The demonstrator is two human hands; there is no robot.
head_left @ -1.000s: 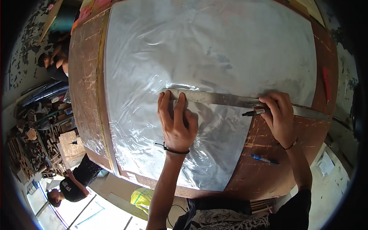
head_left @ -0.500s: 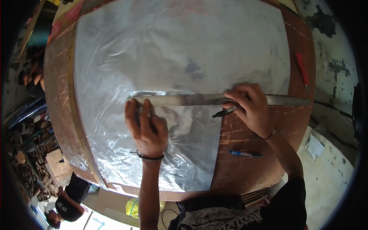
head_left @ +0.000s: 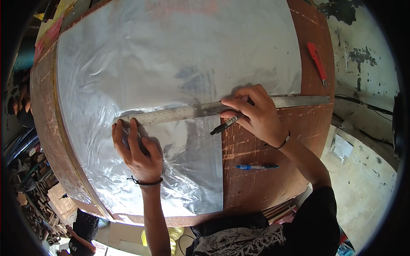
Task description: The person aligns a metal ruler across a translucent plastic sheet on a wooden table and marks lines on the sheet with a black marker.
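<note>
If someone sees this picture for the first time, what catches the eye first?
A large shiny silver sheet covers most of the brown wooden table. Across its lower part lies a long metal ruler, pressed by the left hand, while the right hand holds a black marker against the ruler's edge.

One ruler (head_left: 188,112), one plastic sheet (head_left: 171,55), three pens (head_left: 256,167).
</note>
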